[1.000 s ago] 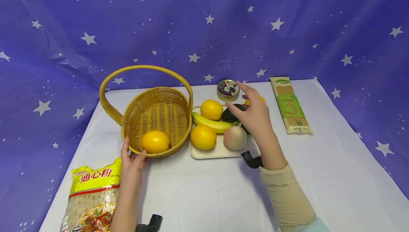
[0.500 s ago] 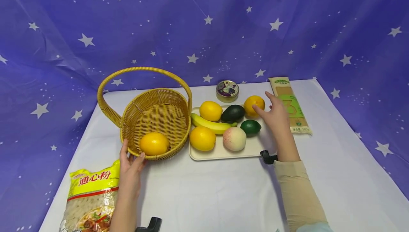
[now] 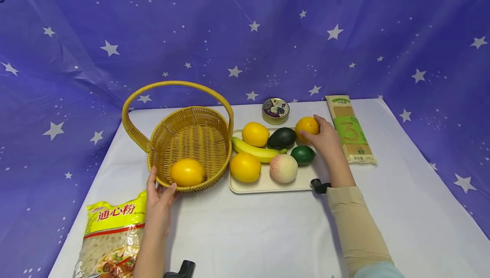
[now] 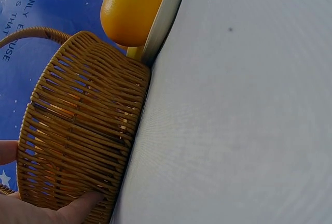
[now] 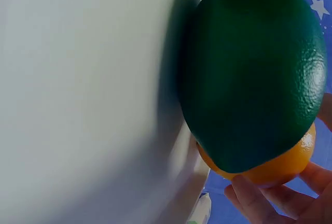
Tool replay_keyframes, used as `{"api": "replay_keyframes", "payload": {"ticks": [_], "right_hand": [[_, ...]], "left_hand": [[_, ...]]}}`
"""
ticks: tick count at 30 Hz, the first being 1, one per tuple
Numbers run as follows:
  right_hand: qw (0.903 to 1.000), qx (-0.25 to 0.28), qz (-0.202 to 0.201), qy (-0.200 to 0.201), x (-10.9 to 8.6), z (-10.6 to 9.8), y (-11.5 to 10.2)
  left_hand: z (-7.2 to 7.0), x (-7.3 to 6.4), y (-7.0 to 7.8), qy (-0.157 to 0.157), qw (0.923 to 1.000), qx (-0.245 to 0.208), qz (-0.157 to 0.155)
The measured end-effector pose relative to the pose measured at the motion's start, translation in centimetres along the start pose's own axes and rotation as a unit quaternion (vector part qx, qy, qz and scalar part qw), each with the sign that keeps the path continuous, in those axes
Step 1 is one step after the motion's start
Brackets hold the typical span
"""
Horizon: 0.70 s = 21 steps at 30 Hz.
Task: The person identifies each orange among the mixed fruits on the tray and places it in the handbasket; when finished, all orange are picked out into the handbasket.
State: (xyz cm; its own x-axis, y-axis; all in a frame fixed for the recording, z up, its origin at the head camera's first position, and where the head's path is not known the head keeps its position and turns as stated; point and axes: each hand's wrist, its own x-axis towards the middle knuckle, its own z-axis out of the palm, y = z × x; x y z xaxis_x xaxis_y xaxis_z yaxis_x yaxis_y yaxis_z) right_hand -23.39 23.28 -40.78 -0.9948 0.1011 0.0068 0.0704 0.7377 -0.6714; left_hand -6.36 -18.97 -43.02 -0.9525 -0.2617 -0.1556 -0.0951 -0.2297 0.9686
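Observation:
My left hand [image 3: 158,199] holds the near left side of a wicker basket [image 3: 153,142] with a tall handle. In the left wrist view a thumb lies on the woven outer wall [image 4: 78,130]. Inside the basket is a yellow lemon-like fruit [image 3: 187,172]. My right hand [image 3: 327,142] grips an orange [image 3: 307,128] at the back right of a cream tray [image 3: 268,186], thumb in front and fingers behind. In the right wrist view fingertips touch the orange [image 5: 280,169], which is partly hidden by a green lime [image 5: 254,73].
Also on the tray are a dark avocado [image 3: 282,137], a banana [image 3: 256,150], a peach [image 3: 283,168] and two yellow fruits [image 3: 245,167]. Behind it stands a round tin [image 3: 275,111]. A noodle pack [image 3: 350,129] lies right, a pasta bag [image 3: 112,235] front left.
My right hand has moved right from above the avocado, then in to the orange, and its fingers have closed round it. My left hand has stayed at the basket.

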Motion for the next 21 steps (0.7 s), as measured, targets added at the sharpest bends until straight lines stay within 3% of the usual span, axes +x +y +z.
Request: {"api": "replay_keyframes", "payload": {"ticks": [21], "right_hand": [[0.9993,0.021,0.013,0.029,-0.06,-0.02,0.64]], "left_hand": [[0.05,0.03,0.02,0.0,1.0,0.005,-0.003]]}}
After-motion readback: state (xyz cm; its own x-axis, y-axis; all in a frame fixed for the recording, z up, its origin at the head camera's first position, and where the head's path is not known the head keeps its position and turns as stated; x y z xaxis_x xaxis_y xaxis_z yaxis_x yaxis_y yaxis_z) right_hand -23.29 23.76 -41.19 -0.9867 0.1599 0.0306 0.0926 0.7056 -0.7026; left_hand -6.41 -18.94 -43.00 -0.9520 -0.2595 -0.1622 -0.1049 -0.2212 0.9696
